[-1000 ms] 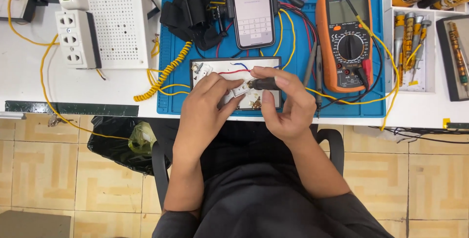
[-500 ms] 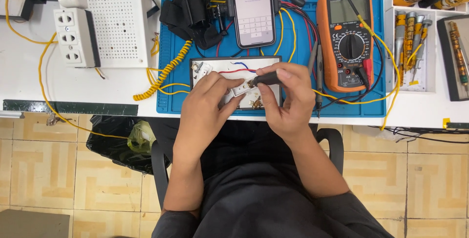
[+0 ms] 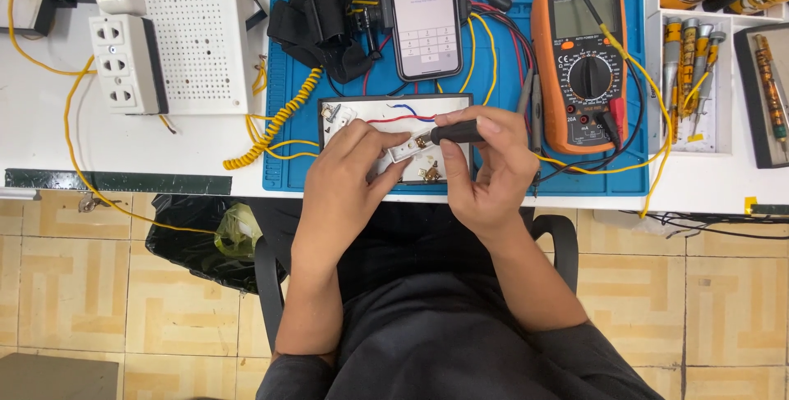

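Observation:
My left hand (image 3: 349,172) pinches a small white switch module (image 3: 403,152) over an opened white switch box (image 3: 345,111) that has red and blue wires inside. My right hand (image 3: 486,170) grips a black-handled screwdriver (image 3: 454,131). Its tip points left onto a brass terminal of the module. Both hands hover at the near edge of a blue work mat (image 3: 279,80).
On the mat sit a smartphone (image 3: 425,14) with a lit screen, an orange multimeter (image 3: 580,63) with leads, black straps (image 3: 325,18) and pliers. A white power strip (image 3: 125,63), perforated board (image 3: 197,22) and yellow wires lie left. A tray of screwdrivers (image 3: 689,71) stands right.
My right hand has swung the screwdriver round, its tip now pointing left onto the module's terminal. My left hand keeps holding the module in nearly the same place.

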